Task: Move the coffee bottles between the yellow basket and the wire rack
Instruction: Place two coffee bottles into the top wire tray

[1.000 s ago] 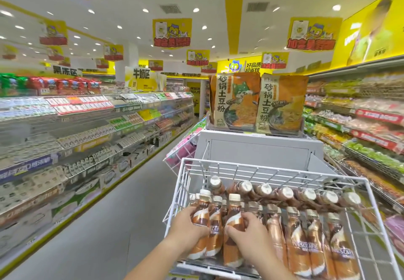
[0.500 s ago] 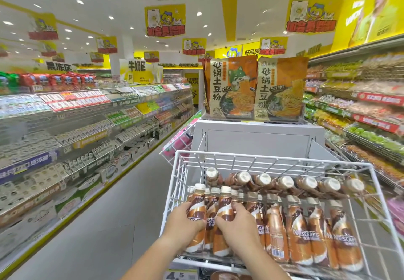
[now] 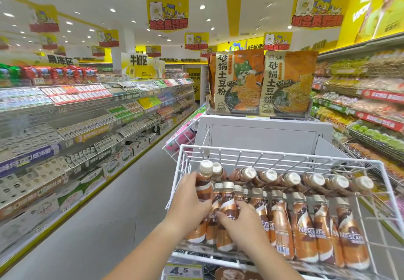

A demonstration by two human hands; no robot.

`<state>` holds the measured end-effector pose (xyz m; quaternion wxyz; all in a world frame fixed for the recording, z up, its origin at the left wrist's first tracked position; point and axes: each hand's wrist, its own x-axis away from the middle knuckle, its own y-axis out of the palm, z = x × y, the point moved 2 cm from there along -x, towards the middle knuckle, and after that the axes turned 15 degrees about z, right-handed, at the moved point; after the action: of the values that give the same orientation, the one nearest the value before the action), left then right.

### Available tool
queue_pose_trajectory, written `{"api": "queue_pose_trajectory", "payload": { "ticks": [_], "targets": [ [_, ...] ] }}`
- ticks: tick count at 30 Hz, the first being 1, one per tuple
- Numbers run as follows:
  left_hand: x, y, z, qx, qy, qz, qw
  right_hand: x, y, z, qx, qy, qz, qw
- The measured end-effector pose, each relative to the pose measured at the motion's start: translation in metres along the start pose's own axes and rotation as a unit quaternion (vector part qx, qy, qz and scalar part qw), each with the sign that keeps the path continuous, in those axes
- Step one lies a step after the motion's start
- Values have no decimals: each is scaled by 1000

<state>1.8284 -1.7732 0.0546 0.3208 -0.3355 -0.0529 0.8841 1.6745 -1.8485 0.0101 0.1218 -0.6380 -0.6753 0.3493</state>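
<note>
Supermarket wire rack (image 3: 282, 156): left hand (image 3: 192, 201) fingers wrap a raised upright bottle (image 3: 203, 183); right hand (image 3: 244, 220) grips another upright bottle (image 3: 227, 205).

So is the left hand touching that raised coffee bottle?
Touching. The head view shows the left hand wrapped around the raised coffee bottle, fingers over its label.
</note>
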Motion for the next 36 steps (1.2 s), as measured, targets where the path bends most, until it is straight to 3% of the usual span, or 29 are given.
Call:
{"api": "queue_pose_trajectory", "payload": {
  "ticks": [5, 9, 15, 18, 23, 29, 36],
  "targets": [
    [-26, -2, 10, -20, 54, 51, 997, 2, -8, 3, -28, -9, -4, 1000],
    [-41, 7, 4, -9, 33, 107, 994, 1, -22, 9, -55, -14, 3, 998],
    [-52, 30, -13, -12, 4, 129, 992, -4, -36, 28, -36, -32, -9, 999],
    [-53, 42, -26, -34, -37, 97, 994, -4, -44, 35, 48, -84, -34, 995],
    [-60, 51, -36, -5, -102, 78, 992, -5, -58, 43, 214, -215, -56, 951],
    [-63, 56, -45, 21, -136, 58, 989, -2, -66, 51, 245, -226, -65, 941],
    [-32, 40, -32, -42, -136, -10, 990, 13, -70, 50, 271, -249, -47, 929]
  ]
}}
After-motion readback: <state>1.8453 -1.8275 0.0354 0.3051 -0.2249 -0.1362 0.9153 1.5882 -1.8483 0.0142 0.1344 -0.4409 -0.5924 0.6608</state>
